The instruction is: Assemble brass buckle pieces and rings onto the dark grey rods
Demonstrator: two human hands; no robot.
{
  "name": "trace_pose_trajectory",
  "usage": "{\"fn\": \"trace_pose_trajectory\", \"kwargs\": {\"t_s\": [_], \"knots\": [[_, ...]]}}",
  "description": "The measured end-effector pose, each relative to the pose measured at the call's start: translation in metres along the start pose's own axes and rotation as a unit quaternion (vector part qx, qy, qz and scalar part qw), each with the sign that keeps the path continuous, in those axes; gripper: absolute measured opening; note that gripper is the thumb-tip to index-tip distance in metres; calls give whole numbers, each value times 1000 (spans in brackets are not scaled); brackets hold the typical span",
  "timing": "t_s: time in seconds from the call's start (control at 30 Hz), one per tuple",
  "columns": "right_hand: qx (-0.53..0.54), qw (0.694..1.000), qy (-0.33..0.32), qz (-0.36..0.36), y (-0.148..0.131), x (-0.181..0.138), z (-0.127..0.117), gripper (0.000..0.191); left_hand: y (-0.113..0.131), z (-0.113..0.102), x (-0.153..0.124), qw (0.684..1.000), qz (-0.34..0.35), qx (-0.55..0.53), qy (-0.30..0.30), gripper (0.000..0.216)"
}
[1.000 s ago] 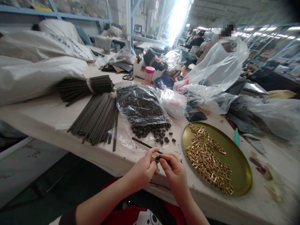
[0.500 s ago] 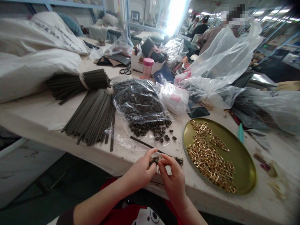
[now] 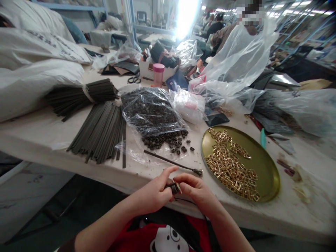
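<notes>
Cluttered workshop bench (image 3: 39,136); dark strips (image 3: 101,131) lie at left. At the near edge, left hand (image 3: 153,194) and right hand (image 3: 195,190) both pinch one small dark fitting (image 3: 174,188). Judged: assembly step, needing fine fingertip alignment. Brass tray (image 3: 265,164) at right.

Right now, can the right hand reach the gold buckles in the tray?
Probably yes: the right hand is beside the tray of gold buckles, only bare table between, though its fingers pinch a small dark piece.
</notes>
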State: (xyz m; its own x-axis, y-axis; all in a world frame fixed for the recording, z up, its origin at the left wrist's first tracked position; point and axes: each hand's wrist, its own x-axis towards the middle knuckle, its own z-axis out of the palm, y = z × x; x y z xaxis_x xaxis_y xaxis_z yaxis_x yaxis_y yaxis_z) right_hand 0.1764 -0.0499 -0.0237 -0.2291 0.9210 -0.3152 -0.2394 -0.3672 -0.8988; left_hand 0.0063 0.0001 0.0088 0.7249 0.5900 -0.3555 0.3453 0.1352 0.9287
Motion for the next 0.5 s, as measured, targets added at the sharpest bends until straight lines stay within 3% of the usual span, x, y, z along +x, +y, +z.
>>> {"fn": "trace_pose_trajectory", "kwargs": {"t_s": [0.17,0.37,0.5], "knots": [[61,994,-86,36,-10,-10,9,18,4,3,-9,998,1,-36,-51,63],[53,997,-55,19,-14,-19,20,21,15,5,-23,995,9,-12,-95,68],[43,994,-96,26,-16,-23,23,19,22,7,-30,993,14,-7,-117,69]]}}
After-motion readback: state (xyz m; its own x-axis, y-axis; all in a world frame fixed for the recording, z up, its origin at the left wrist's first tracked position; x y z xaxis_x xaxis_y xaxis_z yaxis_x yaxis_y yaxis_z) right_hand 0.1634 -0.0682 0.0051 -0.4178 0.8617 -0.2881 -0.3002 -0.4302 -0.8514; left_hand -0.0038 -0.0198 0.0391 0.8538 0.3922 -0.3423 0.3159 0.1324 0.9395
